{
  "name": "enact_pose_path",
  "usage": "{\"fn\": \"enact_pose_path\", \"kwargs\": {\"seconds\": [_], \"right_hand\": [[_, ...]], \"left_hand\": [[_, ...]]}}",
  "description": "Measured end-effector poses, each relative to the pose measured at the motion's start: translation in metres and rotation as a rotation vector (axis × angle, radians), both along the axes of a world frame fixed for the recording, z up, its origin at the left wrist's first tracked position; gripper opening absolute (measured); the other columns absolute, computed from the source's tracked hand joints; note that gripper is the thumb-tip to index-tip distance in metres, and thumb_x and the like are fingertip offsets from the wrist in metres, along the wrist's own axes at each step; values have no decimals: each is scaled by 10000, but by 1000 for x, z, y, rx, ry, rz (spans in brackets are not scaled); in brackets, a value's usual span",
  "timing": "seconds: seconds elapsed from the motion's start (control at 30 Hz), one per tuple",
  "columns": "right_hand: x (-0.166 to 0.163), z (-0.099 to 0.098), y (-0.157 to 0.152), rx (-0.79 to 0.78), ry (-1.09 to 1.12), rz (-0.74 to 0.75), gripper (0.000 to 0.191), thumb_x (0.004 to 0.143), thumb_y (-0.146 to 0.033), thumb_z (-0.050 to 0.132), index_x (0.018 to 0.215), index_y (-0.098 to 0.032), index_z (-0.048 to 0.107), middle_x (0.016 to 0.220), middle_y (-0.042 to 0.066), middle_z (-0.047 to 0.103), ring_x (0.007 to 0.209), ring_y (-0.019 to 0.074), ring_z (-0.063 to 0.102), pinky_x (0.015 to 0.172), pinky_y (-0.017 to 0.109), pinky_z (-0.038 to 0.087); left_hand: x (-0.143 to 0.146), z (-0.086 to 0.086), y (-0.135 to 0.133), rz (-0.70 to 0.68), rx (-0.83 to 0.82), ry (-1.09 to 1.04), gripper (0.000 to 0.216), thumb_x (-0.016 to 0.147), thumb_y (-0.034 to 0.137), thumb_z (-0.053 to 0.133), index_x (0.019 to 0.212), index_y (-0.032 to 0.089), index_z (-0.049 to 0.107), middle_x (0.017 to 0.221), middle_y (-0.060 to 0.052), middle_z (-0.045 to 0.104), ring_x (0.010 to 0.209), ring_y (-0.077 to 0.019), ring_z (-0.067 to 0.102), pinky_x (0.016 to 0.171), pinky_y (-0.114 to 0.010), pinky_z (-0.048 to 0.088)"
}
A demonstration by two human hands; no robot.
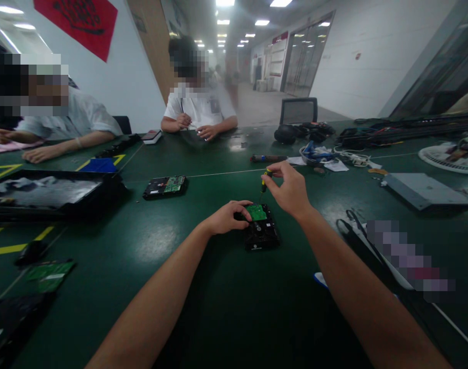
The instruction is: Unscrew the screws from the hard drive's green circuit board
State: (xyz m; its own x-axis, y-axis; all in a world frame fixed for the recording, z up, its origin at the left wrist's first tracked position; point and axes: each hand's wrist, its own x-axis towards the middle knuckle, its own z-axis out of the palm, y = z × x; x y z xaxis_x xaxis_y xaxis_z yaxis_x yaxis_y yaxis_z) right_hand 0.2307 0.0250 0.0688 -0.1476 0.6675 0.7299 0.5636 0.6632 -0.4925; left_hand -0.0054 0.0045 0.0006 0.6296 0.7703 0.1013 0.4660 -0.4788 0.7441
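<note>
Hard drive (261, 236): one lay flat on the green tabletop (203, 266) between the hands, one green circuit board (257, 212) on its upper face.
Left hand (231, 218): thumb and fingers bent onto the drive's left side, covering part of the board; I couldn't tell how firmly they pressed.
Right hand (291, 189): pinched one yellow-and-black screwdriver (264, 180), shaft pointing down at the board's far edge.
Screwdriver tip: too thin to make out whether it touched a screw.
Second drive (157, 188): lay well apart, farther left.
Open room: green surface stretched between both drives and along the near side; the right forearm bordered the other side.
Black tray (91, 202): one, cut off at far left.
Metal box (426, 190): one, grey, well right.
People opposite: two, in white tops.
</note>
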Motion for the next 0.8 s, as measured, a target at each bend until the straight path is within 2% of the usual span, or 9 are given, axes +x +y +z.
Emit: {"fn": "enact_pose_path", "kwargs": {"seconds": [0.17, 0.27, 0.43, 0.63, 0.8], "right_hand": [[-1, 3, -4, 41, -60, 15, 164, 951, -272, 603, 1105, -245, 653, 1078, 89, 686, 980, 257, 663, 918, 479, 552], [0, 1, -3, 44, -50, -10, 157, 921, -250, 626, 1075, -227, 647, 1078, 104, 667, 964, 259, 660, 894, 467, 561], [1, -1, 0, 7, -16, -10, 155, 911, -314, 671, 1034, -228, 631, 1012, 83, 695, 914, 255, 675, 855, 459, 577], [1, 3, -2, 41, -62, 26, 168, 933, -264, 625, 1096, -243, 663, 1086, 88, 699, 981, 260, 667, 911, 473, 554], [2, 1, 0, 35, -30, -7, 153, 901, -274, 672, 1041, -219, 644, 1056, 95, 700, 929, 256, 668, 860, 451, 568]], "left_hand": [[0, 2, -1, 2, -12, -3, 194, 777, 292, 757, 962, 238, 768, 1555, -49, 521, 1430, -292, 489, 1232, -487, 278], [0, 2, -1, 6, -21, 0, 190, 779, 294, 759, 961, 241, 765, 1559, -51, 514, 1434, -293, 483, 1237, -499, 266], [0, 2, -1, 0, -14, 8, 186, 787, 304, 757, 961, 239, 762, 1557, -55, 515, 1443, -292, 471, 1238, -501, 256], [0, 2, -1, -3, -9, -5, 185, 792, 303, 752, 963, 232, 760, 1552, -66, 518, 1425, -288, 490, 1231, -500, 266], [-1, 1, -1, -6, -6, -2, 187, 785, 302, 756, 960, 238, 766, 1554, -56, 520, 1439, -297, 476, 1229, -503, 270]]}}
